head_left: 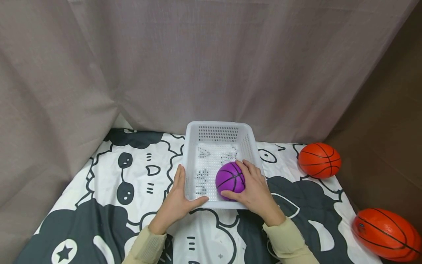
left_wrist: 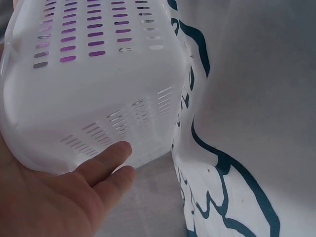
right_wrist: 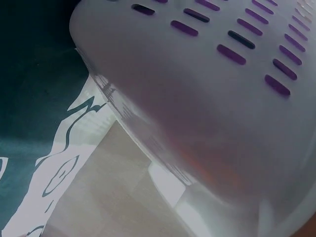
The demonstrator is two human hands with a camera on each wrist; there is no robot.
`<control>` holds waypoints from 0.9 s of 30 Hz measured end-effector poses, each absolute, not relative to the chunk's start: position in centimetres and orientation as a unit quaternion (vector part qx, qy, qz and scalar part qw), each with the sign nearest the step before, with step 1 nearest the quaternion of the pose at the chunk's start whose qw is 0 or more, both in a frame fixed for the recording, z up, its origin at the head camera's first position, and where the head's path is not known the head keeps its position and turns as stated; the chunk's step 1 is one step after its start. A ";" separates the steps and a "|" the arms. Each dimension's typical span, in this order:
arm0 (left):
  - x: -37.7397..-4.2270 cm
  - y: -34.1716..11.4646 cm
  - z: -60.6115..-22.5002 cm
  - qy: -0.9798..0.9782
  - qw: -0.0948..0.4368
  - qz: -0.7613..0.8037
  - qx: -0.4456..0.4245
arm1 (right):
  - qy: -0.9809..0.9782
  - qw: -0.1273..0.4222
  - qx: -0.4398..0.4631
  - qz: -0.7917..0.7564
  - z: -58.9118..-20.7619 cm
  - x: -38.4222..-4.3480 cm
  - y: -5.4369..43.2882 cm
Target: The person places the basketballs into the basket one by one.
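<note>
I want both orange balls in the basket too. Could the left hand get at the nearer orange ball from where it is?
Probably not easily: the left hand rests on the white plastic basket, the right arm between.

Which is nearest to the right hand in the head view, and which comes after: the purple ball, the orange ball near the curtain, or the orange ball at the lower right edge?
From the right hand:
1. Purple ball, inside the white basket, under the hand's grip.
2. Orange ball near the curtain, to the right, farther back.
3. Orange ball at the lower right edge, farthest.

two orange balls lay well apart at the right edge of a cartoon-printed cloth, a grey curtain behind.
</note>
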State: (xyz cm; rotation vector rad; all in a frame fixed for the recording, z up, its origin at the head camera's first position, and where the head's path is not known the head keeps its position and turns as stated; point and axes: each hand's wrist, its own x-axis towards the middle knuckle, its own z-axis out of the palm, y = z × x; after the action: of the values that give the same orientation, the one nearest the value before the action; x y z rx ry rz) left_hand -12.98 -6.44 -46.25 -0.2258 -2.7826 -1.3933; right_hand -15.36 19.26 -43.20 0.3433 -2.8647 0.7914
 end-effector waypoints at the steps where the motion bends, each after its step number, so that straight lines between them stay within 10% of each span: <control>1: -13.0 -6.4 -46.3 -0.892 0.010 -0.447 -0.073 | -0.956 0.072 0.114 0.262 -43.2 -15.4 19.2; 27: -13.0 -6.5 -46.2 -0.890 0.002 -0.450 -0.069 | -0.964 0.066 0.117 0.229 -43.3 -15.5 19.1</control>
State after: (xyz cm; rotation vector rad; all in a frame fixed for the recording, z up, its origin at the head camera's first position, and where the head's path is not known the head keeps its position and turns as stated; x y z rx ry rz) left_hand -13.00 -6.47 -46.19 -0.2174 -2.7946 -1.4112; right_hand -15.53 19.06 -43.28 0.3531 -2.9084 0.6898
